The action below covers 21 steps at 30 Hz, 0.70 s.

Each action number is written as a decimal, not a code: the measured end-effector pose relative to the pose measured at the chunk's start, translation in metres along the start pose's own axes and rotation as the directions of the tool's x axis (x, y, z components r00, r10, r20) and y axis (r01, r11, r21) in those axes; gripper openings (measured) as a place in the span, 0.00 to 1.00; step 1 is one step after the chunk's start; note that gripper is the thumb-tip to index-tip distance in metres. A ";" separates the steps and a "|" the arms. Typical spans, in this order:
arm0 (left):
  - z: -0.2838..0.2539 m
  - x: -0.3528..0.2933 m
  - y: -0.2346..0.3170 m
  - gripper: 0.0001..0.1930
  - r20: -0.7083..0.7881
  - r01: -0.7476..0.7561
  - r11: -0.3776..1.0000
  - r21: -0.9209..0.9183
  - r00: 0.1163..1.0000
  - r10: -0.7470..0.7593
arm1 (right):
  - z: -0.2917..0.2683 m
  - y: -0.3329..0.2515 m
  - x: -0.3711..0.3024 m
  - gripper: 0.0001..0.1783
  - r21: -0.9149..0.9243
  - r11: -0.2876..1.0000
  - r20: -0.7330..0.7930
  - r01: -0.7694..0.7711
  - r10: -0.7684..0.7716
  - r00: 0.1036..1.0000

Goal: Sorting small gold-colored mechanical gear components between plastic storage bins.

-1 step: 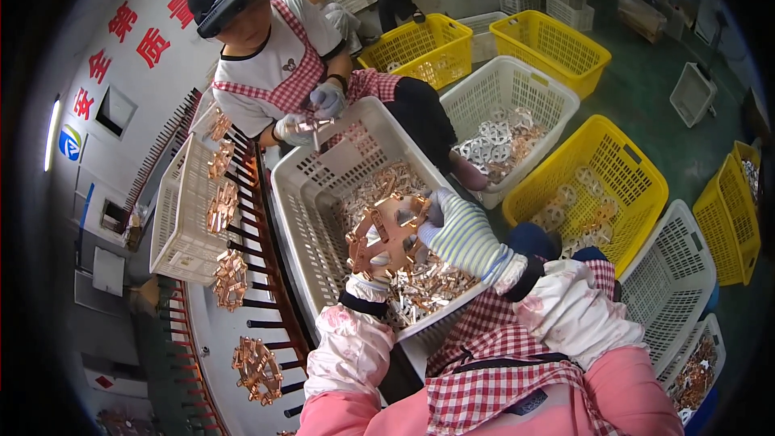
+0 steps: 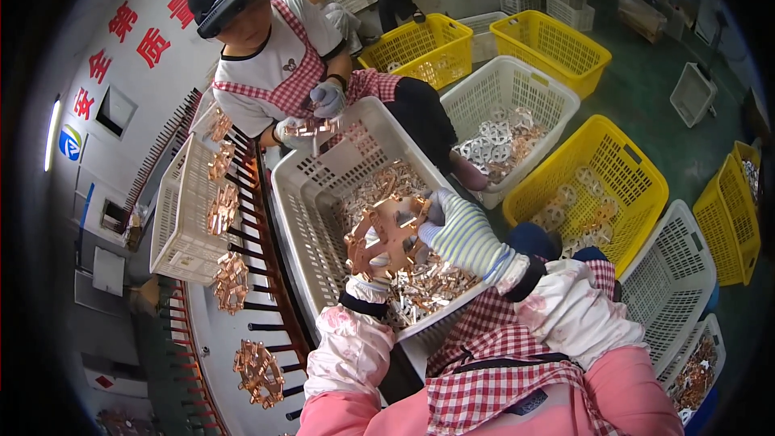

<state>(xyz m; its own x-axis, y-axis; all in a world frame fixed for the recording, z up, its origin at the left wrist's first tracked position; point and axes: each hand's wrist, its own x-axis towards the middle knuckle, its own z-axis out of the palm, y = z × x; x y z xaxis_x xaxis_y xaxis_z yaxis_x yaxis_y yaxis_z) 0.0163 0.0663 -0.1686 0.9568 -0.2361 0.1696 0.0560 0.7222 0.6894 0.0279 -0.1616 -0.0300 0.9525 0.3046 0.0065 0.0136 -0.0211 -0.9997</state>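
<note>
A copper-coloured wheel-shaped part [image 2: 386, 234], ringed with short radiating prongs, is being held over the white perforated crate [image 2: 300, 218] by both gloved hands. The left hand [image 2: 369, 262] is being closed on its lower rim from beneath, and the right hand [image 2: 460, 230], in a striped knit glove, is being wrapped round its right edge, fingers curled shut on the metal. The part is probably best being gripped by the rim rather than the thin prongs, which look easy to bend. Below it, loose silvery and coppery pieces [image 2: 420, 287] are lying heaped in the crate. Similar copper wheels [image 2: 258, 371] are hanging on a dark pegged rack [image 2: 266, 307] to the left.
</note>
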 end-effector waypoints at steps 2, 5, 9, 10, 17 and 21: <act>-0.027 0.006 0.008 0.32 0.161 -0.154 0.985 0.076 0.977 0.140 | 0.010 0.003 0.004 0.07 0.202 0.979 0.085 -0.006 -0.011 0.996; 0.001 0.006 0.004 0.37 -0.184 0.171 0.948 -0.268 0.957 -0.225 | -0.003 -0.012 -0.004 0.07 -0.008 1.000 0.028 -0.005 0.005 1.000; 0.001 -0.001 0.014 0.28 0.053 -0.110 0.873 0.474 0.994 0.096 | 0.004 -0.036 -0.018 0.09 -0.471 0.857 0.015 0.209 -0.230 0.973; 0.031 0.009 0.018 0.29 0.106 -0.118 0.988 0.095 0.988 0.108 | 0.003 -0.011 -0.010 0.10 -0.160 0.977 -0.006 0.142 -0.145 0.989; 0.015 0.009 0.063 0.24 -0.013 -0.089 0.680 0.728 0.989 0.144 | 0.007 -0.025 -0.022 0.20 -0.594 0.723 0.200 0.352 -0.291 0.936; 0.057 0.017 0.051 0.26 0.242 -0.115 0.980 0.165 0.967 0.073 | 0.005 -0.031 0.001 0.25 -0.505 0.847 0.014 0.168 -0.187 0.982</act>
<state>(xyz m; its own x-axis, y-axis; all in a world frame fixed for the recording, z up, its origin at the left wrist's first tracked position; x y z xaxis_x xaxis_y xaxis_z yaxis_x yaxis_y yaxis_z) 0.0193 0.0620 -0.0905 0.8606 -0.3331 0.3853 -0.1027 0.6274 0.7719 0.0270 -0.1562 0.0005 0.9288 0.3163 0.1932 0.3256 -0.4474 -0.8329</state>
